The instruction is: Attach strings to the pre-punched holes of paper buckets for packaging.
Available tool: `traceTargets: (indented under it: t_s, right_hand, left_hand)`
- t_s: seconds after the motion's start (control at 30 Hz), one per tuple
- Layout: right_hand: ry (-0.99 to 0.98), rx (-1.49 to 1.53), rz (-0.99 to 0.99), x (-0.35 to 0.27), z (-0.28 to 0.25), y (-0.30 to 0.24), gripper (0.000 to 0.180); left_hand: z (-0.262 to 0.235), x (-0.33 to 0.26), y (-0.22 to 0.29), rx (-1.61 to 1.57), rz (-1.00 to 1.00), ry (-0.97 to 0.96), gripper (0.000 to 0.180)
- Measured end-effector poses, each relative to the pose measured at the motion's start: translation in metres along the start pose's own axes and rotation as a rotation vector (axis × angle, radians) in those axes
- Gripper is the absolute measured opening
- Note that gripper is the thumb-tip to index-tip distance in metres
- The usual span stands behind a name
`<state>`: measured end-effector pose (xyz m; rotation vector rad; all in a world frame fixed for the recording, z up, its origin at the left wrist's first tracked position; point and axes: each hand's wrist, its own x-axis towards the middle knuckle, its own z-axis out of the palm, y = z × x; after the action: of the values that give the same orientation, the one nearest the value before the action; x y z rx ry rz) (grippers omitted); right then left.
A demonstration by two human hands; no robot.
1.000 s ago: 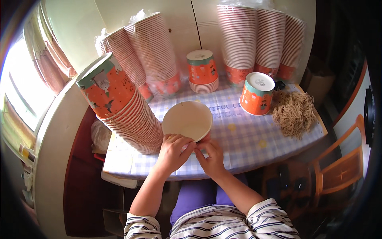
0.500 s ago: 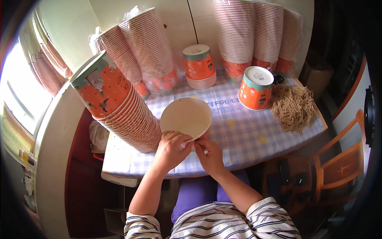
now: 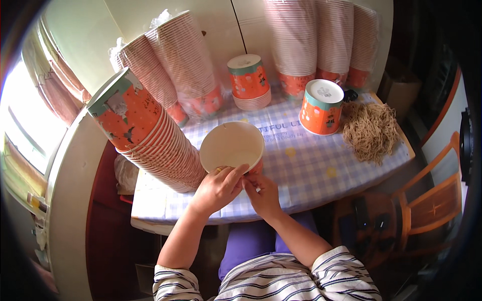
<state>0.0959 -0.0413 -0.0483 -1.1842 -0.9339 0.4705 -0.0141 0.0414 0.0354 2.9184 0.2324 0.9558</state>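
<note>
A paper bucket (image 3: 232,145), its cream inside facing up, stands on the table in front of me. My left hand (image 3: 217,189) is closed on its near rim, fingers over the edge. Just right of it, my right hand (image 3: 263,195) is pinched against the bucket's near outer side, fingertips close to the left thumb. What the right fingers hold, if anything, is too small to make out. A tall stack of nested upside-down orange and green buckets (image 3: 150,131) leans close on the left. One upside-down bucket (image 3: 321,108) sits to the right, beside a tangle of brown cord (image 3: 370,133).
A short stack of upturned buckets (image 3: 249,83) stands at the back. Plastic-wrapped bucket stacks (image 3: 188,65) rise back left, with more wrapped stacks (image 3: 293,50) back right. A checked cloth (image 3: 301,170) covers the table. A wooden chair (image 3: 432,200) stands at the right.
My left fingers have shifted slightly right along the rim. Both hands stay at the bucket's near side. The whole view has shifted a little.
</note>
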Motion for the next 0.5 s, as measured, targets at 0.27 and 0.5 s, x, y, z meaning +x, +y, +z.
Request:
traceTargets:
  t_s: [0.27, 0.5]
  right_hand:
    - [-0.016, -0.065, 0.02, 0.0009, -0.0028, -0.0057, 0.012]
    - [-0.015, -0.093, -0.005, 0.0021, -0.0033, -0.0055, 0.013]
  left_hand:
    - [0.0024, -0.0031, -0.0103, 0.09, 0.126, 0.019, 0.047]
    - [0.0022, -0.0025, -0.0115, 0.058, 0.132, 0.047, 0.045]
